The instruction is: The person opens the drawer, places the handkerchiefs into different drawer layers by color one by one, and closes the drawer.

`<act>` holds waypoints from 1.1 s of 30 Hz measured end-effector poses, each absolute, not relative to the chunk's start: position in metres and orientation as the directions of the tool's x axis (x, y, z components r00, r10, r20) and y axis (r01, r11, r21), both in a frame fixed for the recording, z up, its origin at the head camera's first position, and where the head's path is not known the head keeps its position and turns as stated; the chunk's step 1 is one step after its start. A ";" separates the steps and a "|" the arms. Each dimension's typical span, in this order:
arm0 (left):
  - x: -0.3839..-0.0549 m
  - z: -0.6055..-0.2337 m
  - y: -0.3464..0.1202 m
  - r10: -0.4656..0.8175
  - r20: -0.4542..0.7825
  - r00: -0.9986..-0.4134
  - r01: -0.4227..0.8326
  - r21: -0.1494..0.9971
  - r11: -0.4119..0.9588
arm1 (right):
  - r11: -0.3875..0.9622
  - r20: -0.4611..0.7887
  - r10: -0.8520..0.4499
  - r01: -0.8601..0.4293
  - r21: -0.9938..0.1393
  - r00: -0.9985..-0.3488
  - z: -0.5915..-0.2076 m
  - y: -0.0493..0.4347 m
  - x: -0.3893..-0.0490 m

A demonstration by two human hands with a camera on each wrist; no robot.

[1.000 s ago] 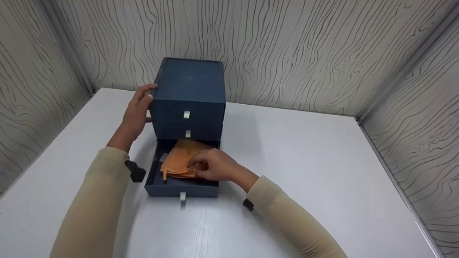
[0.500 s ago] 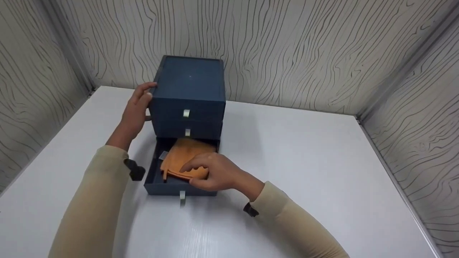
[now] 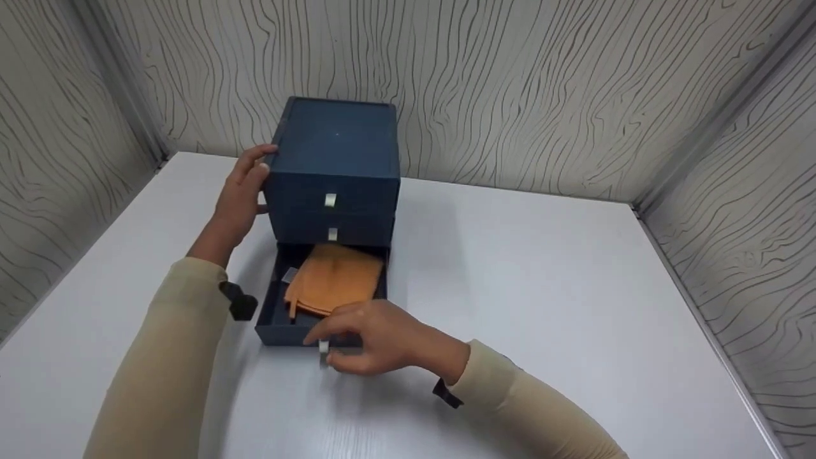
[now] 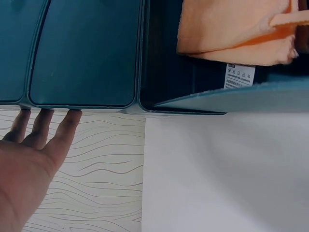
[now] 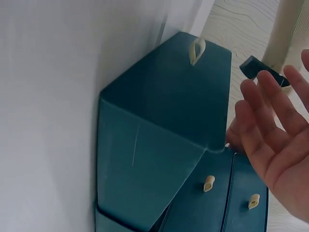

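Note:
A dark blue drawer unit (image 3: 338,137) stands on the table, its bottom drawer (image 3: 275,335) pulled out. Inside that drawer lies a folded orange cloth (image 3: 338,280) with a hanging loop and a white printed label (image 4: 240,75). My left hand (image 3: 237,197) rests against the unit's left side, its fingertips touching the wall in the left wrist view. The right hand (image 3: 386,338) hovers at the drawer's front, thumb and forefinger apart on either side of the pale pull tab (image 3: 324,347). In the right wrist view its fingers are loosely bent and hold nothing.
Two upper drawers with pale pull tabs (image 3: 330,200) are closed above the open one. The white table (image 3: 542,306) spreads around the unit. Wood-patterned panels (image 3: 510,95) rise behind and at both sides.
My right hand has let go of the orange cloth and moved out of the drawer, toward me, to its front pull tab. The left hand stays against the unit.

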State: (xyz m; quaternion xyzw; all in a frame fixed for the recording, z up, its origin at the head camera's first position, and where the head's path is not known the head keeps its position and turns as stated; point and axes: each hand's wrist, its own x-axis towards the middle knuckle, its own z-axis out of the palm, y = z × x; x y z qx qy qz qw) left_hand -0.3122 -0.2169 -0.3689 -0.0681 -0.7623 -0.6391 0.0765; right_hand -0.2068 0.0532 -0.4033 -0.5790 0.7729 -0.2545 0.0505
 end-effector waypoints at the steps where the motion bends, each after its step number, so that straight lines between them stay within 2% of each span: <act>1: -0.312 -0.368 -0.217 0.008 0.205 -0.979 0.203 0.963 0.174 | 0.208 0.188 -0.925 -0.855 -0.475 -0.329 -0.404 0.053 -0.205; 5: -0.311 -0.369 -0.219 0.010 0.212 -0.977 0.210 0.962 0.175 | 0.273 0.050 -0.931 -0.780 -0.563 -0.362 -0.407 0.050 -0.201; 9: -0.312 -0.371 -0.220 0.006 0.214 -0.977 0.211 0.961 0.177 | 0.349 -0.018 -0.913 -0.756 -0.553 -0.408 -0.415 0.046 -0.199; 14: -0.308 -0.366 -0.218 0.007 0.209 -0.978 0.207 0.962 0.176 | 0.411 -0.021 -0.883 -0.753 -0.513 -0.468 -0.422 0.041 -0.196; 26: -0.288 -0.347 -0.207 0.017 0.205 -0.979 0.204 0.964 0.171 | 0.459 -0.052 -0.869 -0.761 -0.458 -0.493 -0.436 0.034 -0.191; 33: -0.294 -0.351 -0.208 0.012 0.204 -0.979 0.203 0.964 0.172 | 0.513 -0.046 -0.829 -0.727 -0.457 -0.557 -0.441 0.031 -0.190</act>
